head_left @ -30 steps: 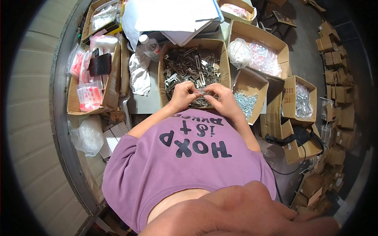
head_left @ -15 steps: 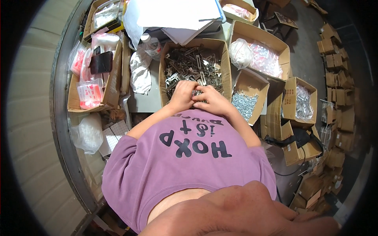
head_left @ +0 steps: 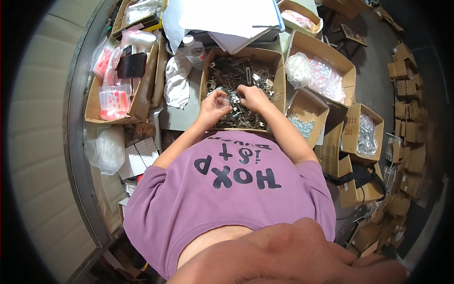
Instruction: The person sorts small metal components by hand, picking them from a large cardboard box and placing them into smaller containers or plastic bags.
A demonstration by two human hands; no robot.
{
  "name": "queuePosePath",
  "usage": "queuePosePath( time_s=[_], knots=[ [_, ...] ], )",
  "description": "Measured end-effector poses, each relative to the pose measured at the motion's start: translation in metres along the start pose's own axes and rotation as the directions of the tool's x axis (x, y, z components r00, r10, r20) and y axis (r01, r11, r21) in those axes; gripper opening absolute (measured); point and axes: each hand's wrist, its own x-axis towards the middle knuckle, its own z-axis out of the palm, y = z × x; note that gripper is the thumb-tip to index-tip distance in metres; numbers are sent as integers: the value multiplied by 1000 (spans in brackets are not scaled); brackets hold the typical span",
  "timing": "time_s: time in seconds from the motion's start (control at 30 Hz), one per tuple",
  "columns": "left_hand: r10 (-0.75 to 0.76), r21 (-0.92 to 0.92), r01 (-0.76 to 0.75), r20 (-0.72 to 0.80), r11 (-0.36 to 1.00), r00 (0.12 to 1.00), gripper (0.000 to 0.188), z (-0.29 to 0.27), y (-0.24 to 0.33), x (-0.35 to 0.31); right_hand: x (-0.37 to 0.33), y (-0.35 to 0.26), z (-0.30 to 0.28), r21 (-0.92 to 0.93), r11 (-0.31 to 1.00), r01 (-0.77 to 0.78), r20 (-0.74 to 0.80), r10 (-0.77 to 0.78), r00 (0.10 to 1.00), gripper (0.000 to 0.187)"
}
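In front of me a cardboard box (head_left: 280,97) is heaped with flat, slotted metal pieces (head_left: 228,71). Over its near left part, my left hand (head_left: 211,111) has its fingers curled round a small clear plastic bag (head_left: 222,102). My right hand (head_left: 254,98) is just to the right, its fingertips pinched together down at the metal pieces. Whatever they pinch is too small to make out. A little space separates the two hands.
An open box of screws (head_left: 302,124) stands right of the metal pieces, with a box of clear bags (head_left: 328,78) behind it. On the left are a plastic bottle (head_left: 194,50), a white cloth (head_left: 177,83) and a box (head_left: 142,106) with a phone (head_left: 132,65) on top.
My hands, together at the box's near edge before, have come apart. The right moved up and right into the metal pieces; the left shifted left, and the clear bag shows in it.
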Motion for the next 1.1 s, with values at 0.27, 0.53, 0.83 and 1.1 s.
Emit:
queuePosePath(
  time_s=[0.27,0.53,0.83,1.1],
  knots=[
    [-59,38,58,24,998,998,42,1,12,-3,-8,16,-13,49,995,82,-47,-80,996,13],
    [-27,91,18,96,996,995,41,9,15,2,-57,6,-46,233,972,37,-325,42,945,17],
    [76,122,-113,272,986,959,40,38,41,11,-89,4,-54,630,772,84,-171,33,985,15],
    [-37,-54,62,379,997,924,37,38,34,13,-110,4,-59,479,850,219,-375,-27,926,16]
  ],
)
